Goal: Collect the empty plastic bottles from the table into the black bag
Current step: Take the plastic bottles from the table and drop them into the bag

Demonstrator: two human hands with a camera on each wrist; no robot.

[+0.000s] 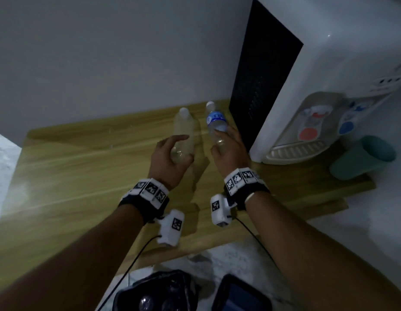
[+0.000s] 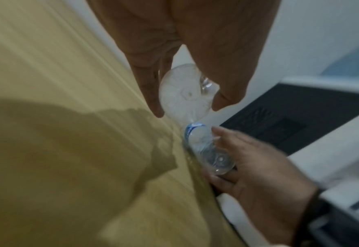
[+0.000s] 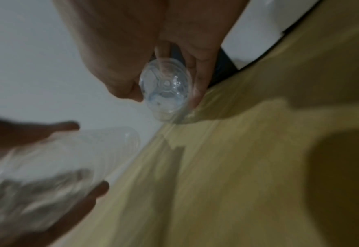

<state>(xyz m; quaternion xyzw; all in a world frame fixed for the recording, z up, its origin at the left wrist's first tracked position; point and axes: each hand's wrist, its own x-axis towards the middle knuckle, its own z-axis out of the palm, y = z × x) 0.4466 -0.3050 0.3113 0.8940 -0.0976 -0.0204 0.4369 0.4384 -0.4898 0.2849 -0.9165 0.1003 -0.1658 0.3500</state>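
Two empty plastic bottles are at the back of the wooden table (image 1: 82, 176), near the wall. My left hand (image 1: 184, 149) grips the lower part of the clear unlabelled bottle (image 1: 184, 129); its round base (image 2: 182, 93) shows between thumb and fingers. My right hand (image 1: 217, 142) grips the lower part of the blue-labelled bottle (image 1: 216, 120), whose base (image 3: 166, 93) sits just above the tabletop. Both bottles have white caps and lean towards the wall. The black bag (image 1: 157, 292) lies open on the floor below the table's front edge.
A white water dispenser (image 1: 329, 86) with a dark side panel stands on the table right of my right hand. A teal cup (image 1: 363, 158) lies beside it. A dark flat object (image 1: 240, 295) sits on the floor next to the bag.
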